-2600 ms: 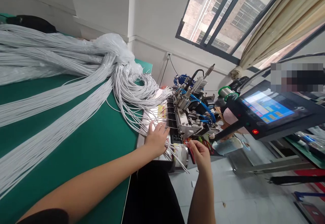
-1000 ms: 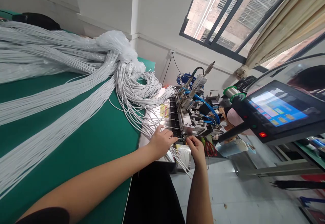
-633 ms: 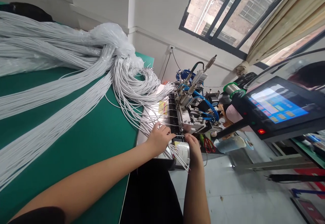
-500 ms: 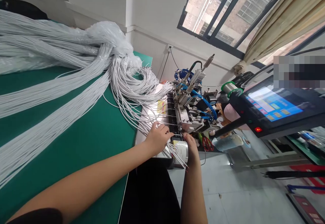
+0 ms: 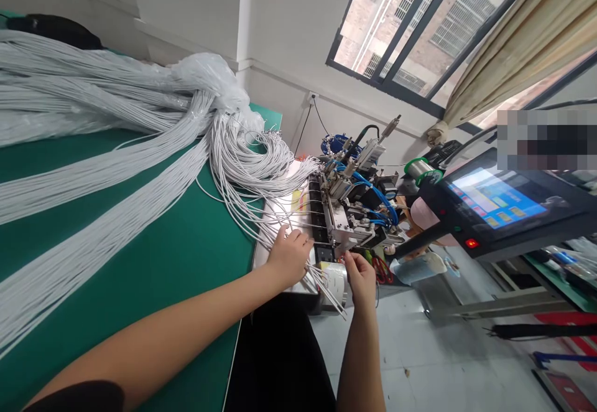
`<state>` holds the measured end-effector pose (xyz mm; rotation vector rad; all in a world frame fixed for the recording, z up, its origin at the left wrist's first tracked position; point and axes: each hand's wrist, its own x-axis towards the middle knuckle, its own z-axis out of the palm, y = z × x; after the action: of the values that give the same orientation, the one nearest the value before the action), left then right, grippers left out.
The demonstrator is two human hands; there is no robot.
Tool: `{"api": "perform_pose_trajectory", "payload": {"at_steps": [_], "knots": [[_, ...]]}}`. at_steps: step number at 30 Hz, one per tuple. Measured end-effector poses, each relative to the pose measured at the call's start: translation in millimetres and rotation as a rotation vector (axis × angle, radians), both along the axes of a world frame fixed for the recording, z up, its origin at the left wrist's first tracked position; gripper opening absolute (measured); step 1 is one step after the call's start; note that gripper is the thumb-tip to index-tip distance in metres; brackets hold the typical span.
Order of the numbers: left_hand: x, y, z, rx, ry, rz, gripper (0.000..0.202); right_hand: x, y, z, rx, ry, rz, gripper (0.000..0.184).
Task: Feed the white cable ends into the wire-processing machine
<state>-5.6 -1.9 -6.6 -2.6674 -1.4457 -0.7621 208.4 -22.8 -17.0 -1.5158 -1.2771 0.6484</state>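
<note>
My left hand (image 5: 290, 257) is closed around a bunch of thin white cables (image 5: 326, 286) at the front of the machine. Their cut ends stick out below the hand, towards the right. More cables run from under the fingers back to a large looped bundle (image 5: 247, 150). My right hand (image 5: 360, 275) is by the machine's front corner, apart from the left, with thumb and fingertips pinched together. Whatever is in that pinch is too small to make out. Just beyond both hands stands the benchtop machine (image 5: 342, 222), with metal blocks, blue air hoses and a black slotted front.
Long bundles of white cable (image 5: 93, 225) lie over the green table (image 5: 186, 275). A lit touchscreen (image 5: 499, 197) on an arm stands at the right. Behind it are a solder wire spool (image 5: 422, 171) and a curtained window. A white cylindrical part (image 5: 334, 278) sits below the machine.
My right hand has moved right and a little down, away from the left hand. The white cable end between the two hands no longer shows. My left hand has stayed by the bunch.
</note>
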Motion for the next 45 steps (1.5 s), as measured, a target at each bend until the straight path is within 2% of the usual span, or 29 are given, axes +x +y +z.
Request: {"api": "perform_pose_trajectory", "payload": {"at_steps": [3, 8, 11, 14, 18, 21, 24, 26, 30, 34, 36, 41, 45], "knots": [[1.7, 0.9, -2.9, 0.022, 0.000, 0.052, 0.047, -1.6, -14.9, 17.2, 0.055, -0.135, 0.024, 0.034], [1.8, -0.4, -1.6, 0.036, -0.025, 0.044, 0.052, -16.2, -32.7, 46.3, 0.082, -0.412, 0.377, 0.018], [0.1, -1.0, 1.3, 0.034, -0.035, 0.012, 0.052, -27.4, -31.3, 51.5, 0.105, -0.469, 0.466, 0.014], [-1.6, 0.6, 2.6, 0.022, -0.034, -0.069, 0.049, -33.2, -24.6, 47.8, 0.172, -0.469, 0.440, 0.016], [-2.4, 3.3, 2.8, 0.016, -0.024, -0.175, 0.051, -25.6, -16.1, 38.5, 0.215, -0.423, 0.320, 0.018], [-2.3, 3.6, 3.6, 0.076, -0.052, -0.172, 0.050, -14.0, -12.7, 32.2, 0.194, -0.343, 0.197, 0.019], [-2.5, 3.7, 3.6, 0.146, -0.083, -0.113, 0.038, -8.8, -11.6, 28.7, 0.167, -0.258, 0.106, 0.022], [-2.9, 4.6, 2.5, 0.150, -0.076, -0.117, 0.032, -10.8, -10.9, 28.0, 0.158, -0.232, 0.079, 0.025], [-3.6, 7.4, -0.8, 0.113, -0.048, -0.197, 0.027, -18.0, -7.3, 25.3, 0.134, -0.133, 0.090, 0.027], [-3.6, 7.9, -2.1, 0.091, -0.045, -0.223, 0.029, -14.8, -1.4, 18.4, 0.085, 0.021, 0.118, 0.027], [-3.5, 7.5, -2.0, 0.091, -0.045, -0.230, 0.033, -8.9, 1.6, 15.0, 0.061, 0.001, 0.120, 0.028], [-3.3, 7.4, -0.8, 0.071, -0.019, -0.253, 0.046, 6.0, 10.0, 6.5, 0.018, -0.244, 0.170, 0.031], [-2.9, 8.0, -0.5, 0.022, 0.019, -0.230, 0.046, 10.4, 17.9, -3.1, -0.025, -0.132, 0.241, 0.031]]}}
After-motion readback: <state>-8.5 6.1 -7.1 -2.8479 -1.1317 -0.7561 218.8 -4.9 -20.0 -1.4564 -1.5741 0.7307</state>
